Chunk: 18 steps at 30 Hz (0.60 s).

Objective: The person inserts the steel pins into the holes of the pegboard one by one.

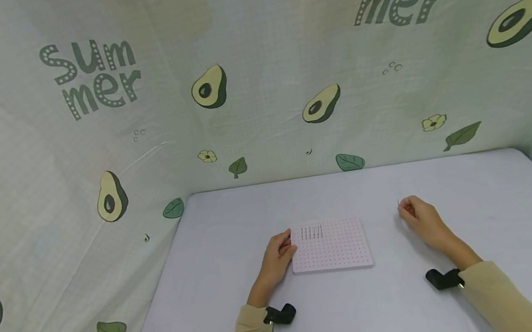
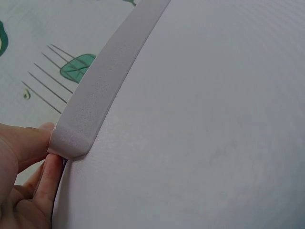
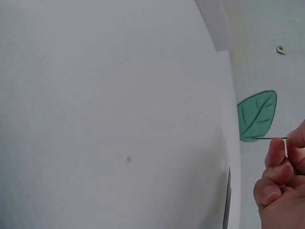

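A pale pinkish-white board [image 1: 339, 253] with rows of small holes lies on the table. Several thin metal pins [image 1: 312, 232] stand upright in a row near its far left corner. My left hand [image 1: 276, 255] pinches the board's left edge, and the left wrist view has the thumb and a finger [image 2: 49, 179] at the corner of the board. To the right of the board, my right hand [image 1: 423, 222] is raised over the table. It pinches a thin metal pin [image 3: 267, 138] between thumb and fingertip, the other fingers curled in.
Thin grey metal rods [image 3: 227, 200] show low in the right wrist view, below the right hand. The white table [image 1: 232, 218] ends at a curtain [image 1: 267, 142] printed with avocados and leaves. Each wrist wears a black camera mount [image 1: 281, 314].
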### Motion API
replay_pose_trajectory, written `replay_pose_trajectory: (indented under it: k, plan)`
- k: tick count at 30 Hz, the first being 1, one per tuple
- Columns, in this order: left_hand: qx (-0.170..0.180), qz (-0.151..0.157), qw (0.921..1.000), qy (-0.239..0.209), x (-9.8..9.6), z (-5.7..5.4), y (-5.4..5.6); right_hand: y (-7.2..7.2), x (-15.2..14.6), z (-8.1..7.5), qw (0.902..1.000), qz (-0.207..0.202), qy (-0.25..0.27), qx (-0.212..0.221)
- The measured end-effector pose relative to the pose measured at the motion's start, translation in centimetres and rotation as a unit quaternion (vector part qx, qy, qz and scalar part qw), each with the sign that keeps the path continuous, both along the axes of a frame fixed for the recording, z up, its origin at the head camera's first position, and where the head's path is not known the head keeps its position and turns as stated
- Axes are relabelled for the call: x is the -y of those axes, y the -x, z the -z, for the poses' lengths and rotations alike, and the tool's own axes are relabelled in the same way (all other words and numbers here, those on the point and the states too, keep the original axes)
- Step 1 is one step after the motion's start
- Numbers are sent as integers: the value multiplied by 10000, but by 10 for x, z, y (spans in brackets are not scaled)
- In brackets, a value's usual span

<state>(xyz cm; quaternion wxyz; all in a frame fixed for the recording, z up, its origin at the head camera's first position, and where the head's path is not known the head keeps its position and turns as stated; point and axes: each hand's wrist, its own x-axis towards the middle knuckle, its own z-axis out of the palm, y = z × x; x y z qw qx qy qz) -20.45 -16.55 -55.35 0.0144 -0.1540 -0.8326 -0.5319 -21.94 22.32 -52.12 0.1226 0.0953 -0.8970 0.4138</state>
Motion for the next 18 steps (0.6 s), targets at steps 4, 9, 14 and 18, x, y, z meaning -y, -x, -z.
replay_pose_trajectory:
  k: [4, 9, 14, 18]
  plan:
    - [19, -26, 10000, 8, 0, 0, 0, 1, 5, -1, 9995, 37, 280, -132]
    - [97, -61, 9999, 33, -1, -2, -1, 4, 17, -3, 9977, -111, 623, -231]
    - [194, -71, 9998, -32, -1, -3, 0, 9, 32, -3, 9961, -273, 799, -271]
    - [230, -56, 9997, -87, -1, -3, 0, 12, 44, -4, 9946, -435, 911, -228]
